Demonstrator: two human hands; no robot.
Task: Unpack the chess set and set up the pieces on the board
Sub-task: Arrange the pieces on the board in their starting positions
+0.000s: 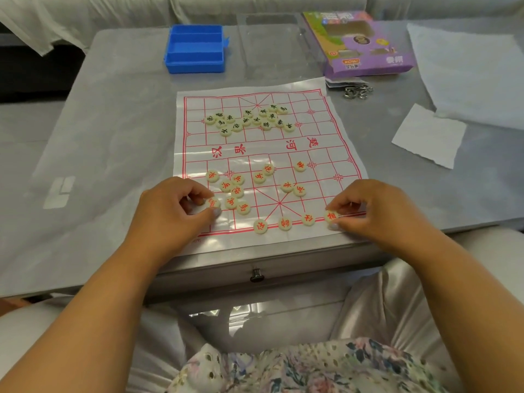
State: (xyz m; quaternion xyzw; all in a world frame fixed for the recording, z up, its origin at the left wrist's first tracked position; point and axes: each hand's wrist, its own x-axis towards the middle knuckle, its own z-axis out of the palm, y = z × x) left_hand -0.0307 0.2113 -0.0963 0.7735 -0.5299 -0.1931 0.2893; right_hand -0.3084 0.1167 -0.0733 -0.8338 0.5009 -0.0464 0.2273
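Note:
A white paper chess board [263, 150] with red lines lies on the grey table. Several cream discs with black characters [249, 120] are bunched on its far half. Cream discs with red characters [236, 191] lie loose on the near half, and three stand along the near line [285, 223]. My left hand [173, 211] pinches a red-marked disc [212, 202] at the board's near left. My right hand [377, 211] pinches another red-marked disc [331, 216] on the near line at the right.
A blue plastic tray [195, 48] stands at the back, with a clear plastic lid [278, 43] and a purple game box [365, 43] to its right. Metal rings [357, 91] lie by the box. White paper sheets [428, 134] cover the right side. A drawer knob [257, 275] faces me.

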